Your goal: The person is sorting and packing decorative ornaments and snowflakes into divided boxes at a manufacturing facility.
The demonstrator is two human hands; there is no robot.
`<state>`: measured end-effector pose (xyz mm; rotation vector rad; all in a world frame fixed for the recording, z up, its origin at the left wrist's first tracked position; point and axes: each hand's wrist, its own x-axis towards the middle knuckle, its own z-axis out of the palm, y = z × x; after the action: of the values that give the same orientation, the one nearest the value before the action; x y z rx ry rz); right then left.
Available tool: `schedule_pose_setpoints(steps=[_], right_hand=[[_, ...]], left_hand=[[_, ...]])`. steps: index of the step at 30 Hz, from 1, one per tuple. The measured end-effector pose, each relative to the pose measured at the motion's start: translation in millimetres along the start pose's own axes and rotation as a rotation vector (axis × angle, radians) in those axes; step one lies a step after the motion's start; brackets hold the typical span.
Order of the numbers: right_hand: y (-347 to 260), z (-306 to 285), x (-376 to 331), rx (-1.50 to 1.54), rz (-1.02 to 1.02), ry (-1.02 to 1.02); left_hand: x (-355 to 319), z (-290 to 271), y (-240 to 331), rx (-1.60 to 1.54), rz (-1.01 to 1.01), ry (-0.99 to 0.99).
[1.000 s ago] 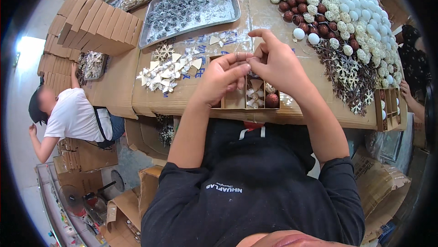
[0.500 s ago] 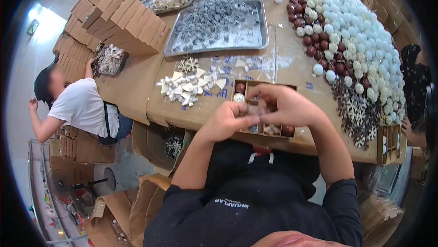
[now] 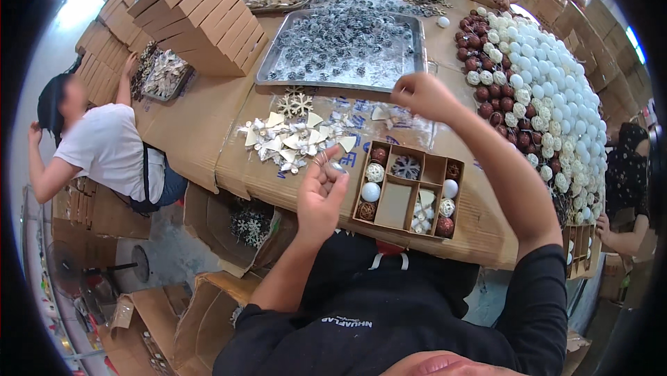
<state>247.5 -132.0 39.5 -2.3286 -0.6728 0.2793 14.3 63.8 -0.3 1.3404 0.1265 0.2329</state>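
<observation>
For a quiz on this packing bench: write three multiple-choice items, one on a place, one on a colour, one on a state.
1. Where is the right hand?
A. in the divided box
B. raised beside the metal tray's near edge
C. on the stacked boxes

2. What colours are the balls heaped at the right?
A. white and dark red
B. blue and green
C. all yellow

3. How full is the divided box?
A. empty
B. sealed shut
C. partly filled, one large compartment bare

Answers: 1 B, it is lifted near the metal tray. 2 A, white balls with dark red ones beside them. 3 C, ornaments sit in most compartments.
</observation>
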Motion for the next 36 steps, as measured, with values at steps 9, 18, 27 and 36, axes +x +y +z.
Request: schedule_pose_setpoints(steps=[9,18,27,36], right_hand=[[117,-63,144,-0.480,0.270,0.485],[107,-47,192,-0.563,0.410,0.397],[167,-97,208,-0.521,0.370,0.417],[144,-107,217,1.440,0.479,0.332]], left_hand=[[11,-30,-83,0.804,0.613,0.182],[15,-27,-73,0.856,0.504,0.154],[23,-18,-75,0.854,0.559,0.111],[20,-21,-68,0.882,0.476,0.113]])
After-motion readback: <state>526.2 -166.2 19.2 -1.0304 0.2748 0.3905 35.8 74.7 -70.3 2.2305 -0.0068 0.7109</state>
